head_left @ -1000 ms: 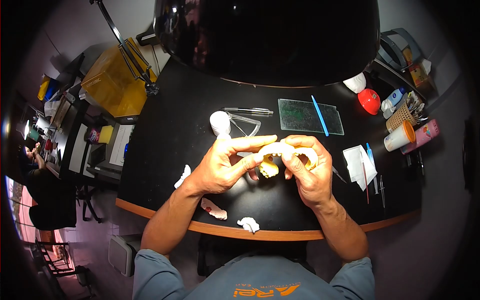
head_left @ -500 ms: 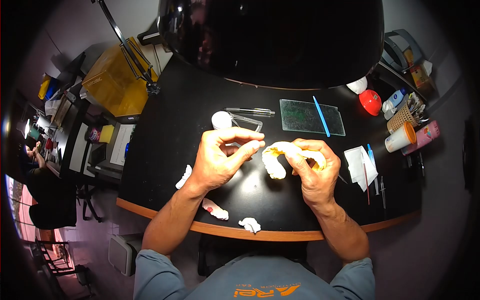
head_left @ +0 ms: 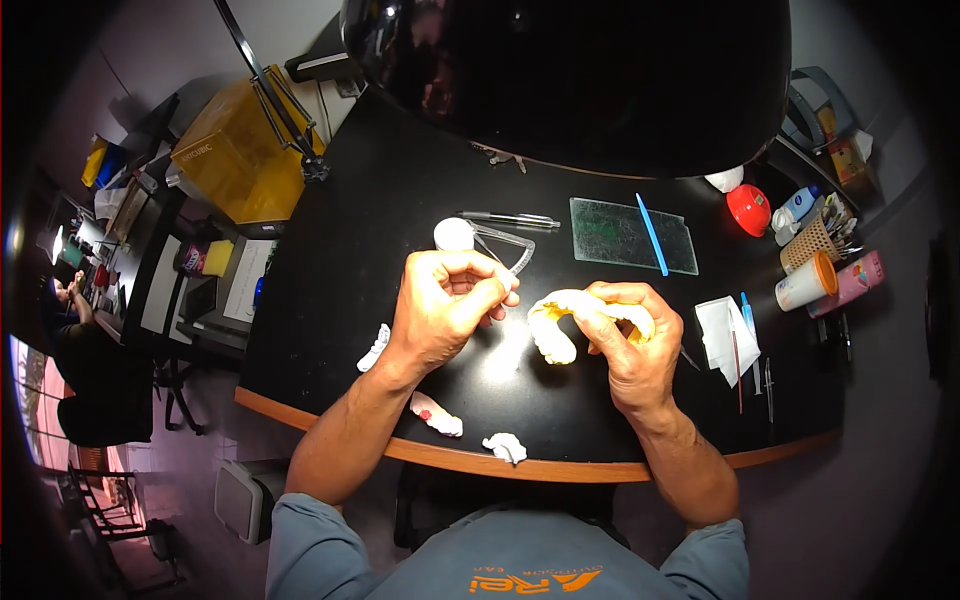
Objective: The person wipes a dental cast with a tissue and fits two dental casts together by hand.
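Note:
My right hand (head_left: 638,345) pinches a curved, cream-yellow arch-shaped piece (head_left: 553,338) by its right part, above the black desk. Left of the piece, apart from it, my left hand (head_left: 455,305) is closed with thumb and fingertips pressed together; whatever lies between them is too small to make out. Just behind my left hand are a round white container (head_left: 454,234) and a clear angled measuring tool (head_left: 515,243). Nearer the front edge lie a pink-and-white piece (head_left: 437,415), a crumpled white piece (head_left: 505,447) and another white piece (head_left: 374,348).
A glass plate (head_left: 610,235) bears a blue stick (head_left: 652,235). Pens (head_left: 508,219) lie left of it. At right are white paper (head_left: 715,338), thin tools, a red bowl (head_left: 748,209) and an orange-rimmed cup (head_left: 805,280). A dark lamp hood overhangs the back. Another person sits far left.
My left hand has let go of the arch-shaped piece and moved left, its fingertips now closed together. My right hand still holds the piece, now slightly further right. The view has shifted a little.

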A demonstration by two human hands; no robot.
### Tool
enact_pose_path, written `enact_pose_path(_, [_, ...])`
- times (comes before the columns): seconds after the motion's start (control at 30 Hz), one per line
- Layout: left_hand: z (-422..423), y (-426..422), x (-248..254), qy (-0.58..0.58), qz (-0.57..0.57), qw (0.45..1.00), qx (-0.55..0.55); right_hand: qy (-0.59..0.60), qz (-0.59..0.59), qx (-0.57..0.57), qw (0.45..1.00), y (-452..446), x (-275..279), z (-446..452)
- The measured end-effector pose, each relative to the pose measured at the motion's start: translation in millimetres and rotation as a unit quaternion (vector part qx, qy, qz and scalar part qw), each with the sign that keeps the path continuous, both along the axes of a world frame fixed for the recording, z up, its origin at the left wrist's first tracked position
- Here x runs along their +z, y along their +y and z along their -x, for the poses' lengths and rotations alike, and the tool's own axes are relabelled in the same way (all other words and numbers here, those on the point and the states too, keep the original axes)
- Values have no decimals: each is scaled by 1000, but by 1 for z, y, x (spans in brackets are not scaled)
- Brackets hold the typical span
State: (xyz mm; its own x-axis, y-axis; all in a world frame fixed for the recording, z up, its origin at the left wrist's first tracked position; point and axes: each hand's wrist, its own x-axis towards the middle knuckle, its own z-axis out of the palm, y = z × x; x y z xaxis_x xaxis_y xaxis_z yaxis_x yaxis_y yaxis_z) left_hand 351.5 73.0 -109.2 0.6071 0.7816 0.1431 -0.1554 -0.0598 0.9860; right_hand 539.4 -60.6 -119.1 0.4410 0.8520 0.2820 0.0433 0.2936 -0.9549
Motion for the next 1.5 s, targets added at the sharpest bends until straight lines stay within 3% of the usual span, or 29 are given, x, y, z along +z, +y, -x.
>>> enact_pose_path(0.5, [0,3,-1,21,0,1000,5,-2,-4,2,1000,1,-1,0])
enact_pose_path(0.7, [-5,2,-4,51,-138,988,52,3,7,8,1000,0,0,0])
enact_pose_path(0.8, [-8,-5,-1,109,-160,976,104,4,10,11,1000,-1,-1,0])
enact_pose_path(1.0, [-10,-7,-5,92,-201,968,115,-2,10,15,1000,0,-1,0])
enact_pose_path(1.5, [-7,-5,-1,103,-189,971,105,0,12,5,1000,1,0,0])
